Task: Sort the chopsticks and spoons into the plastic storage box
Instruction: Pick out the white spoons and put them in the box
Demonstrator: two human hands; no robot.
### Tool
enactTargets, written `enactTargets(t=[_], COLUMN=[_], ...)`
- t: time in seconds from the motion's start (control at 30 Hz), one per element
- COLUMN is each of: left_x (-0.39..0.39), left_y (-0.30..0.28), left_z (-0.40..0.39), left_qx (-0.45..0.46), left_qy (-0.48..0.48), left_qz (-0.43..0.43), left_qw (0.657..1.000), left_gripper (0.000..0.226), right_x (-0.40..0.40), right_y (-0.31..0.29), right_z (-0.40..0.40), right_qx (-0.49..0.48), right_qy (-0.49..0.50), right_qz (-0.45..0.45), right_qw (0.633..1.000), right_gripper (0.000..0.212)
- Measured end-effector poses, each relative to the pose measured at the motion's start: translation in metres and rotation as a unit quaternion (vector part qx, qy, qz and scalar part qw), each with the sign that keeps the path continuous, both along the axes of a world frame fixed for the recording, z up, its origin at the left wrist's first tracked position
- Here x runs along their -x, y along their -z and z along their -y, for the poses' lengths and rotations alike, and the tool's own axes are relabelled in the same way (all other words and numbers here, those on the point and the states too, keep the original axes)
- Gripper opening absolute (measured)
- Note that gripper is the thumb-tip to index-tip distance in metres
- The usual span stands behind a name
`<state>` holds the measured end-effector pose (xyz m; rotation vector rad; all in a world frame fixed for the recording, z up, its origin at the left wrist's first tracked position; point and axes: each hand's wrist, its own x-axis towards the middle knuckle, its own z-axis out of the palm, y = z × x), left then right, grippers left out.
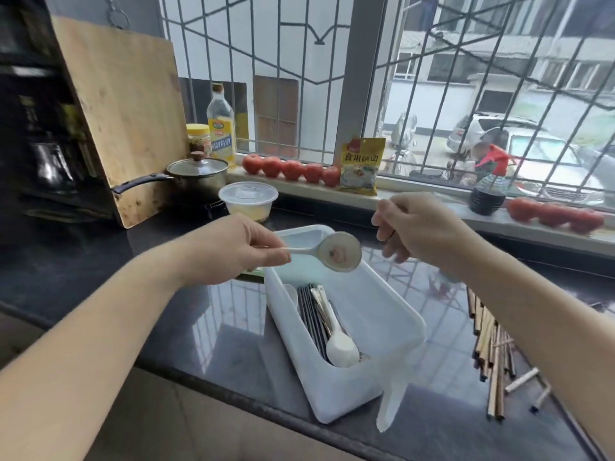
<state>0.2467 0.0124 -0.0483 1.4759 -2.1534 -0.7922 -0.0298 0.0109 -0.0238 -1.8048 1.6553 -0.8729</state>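
White spoon (332,252), pinched by its handle in the left hand (233,251), hovers over the box (382,314); right hand (419,224) grips something unclear; lower it gently beside the spoons already inside

Dark, glossy stone countertop (213,327) below a barred window, reflecting the grille. White plastic storage box (382,331) set at an angle near the front edge. Loose wooden chopsticks (492,357) heaped on the surface at far right, apart from the box. Lidded clear plastic tub (248,199) further back; beside it a lidded saucepan (196,176) and a leaning wooden cutting board (123,114).
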Motion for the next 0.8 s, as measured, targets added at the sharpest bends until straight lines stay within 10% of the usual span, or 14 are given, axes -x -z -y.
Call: enactTargets(t=[0.2, 0.37, 0.5, 0.63, 0.8], left_x=[0.027, 0.042, 0.05, 0.055, 0.079], left_y=[-0.036, -0.04, -0.028, -0.025, -0.02], left_z=[0.0, -0.013, -0.041, -0.066, -0.08], left_qx=[0.009, 0.164, 0.155, 0.194, 0.238], left_qy=[0.106, 0.03, -0.001, -0.054, -0.102], left_qz=[0.099, 0.236, 0.346, 0.386, 0.323], left_qw=[0.989, 0.957, 0.925, 0.9, 0.91], left_gripper=[0.017, 0.014, 0.01, 0.009, 0.018], right_x=[-0.016, -0.026, -0.031, -0.044, -0.066], right_y=[-0.001, 0.009, -0.002, -0.002, 0.006], right_z=[-0.036, -0.023, -0.01, -0.001, 0.014], right_qx=[-0.22, -0.003, -0.092, -0.119, -0.205], right_qy=[-0.225, -0.123, -0.182, -0.083, -0.048], right_qz=[0.004, -0.255, -0.32, -0.22, 0.1], right_qw=[0.949, 0.959, 0.925, 0.965, 0.972], right_gripper=[0.049, 0.018, 0.035, 0.055, 0.024])
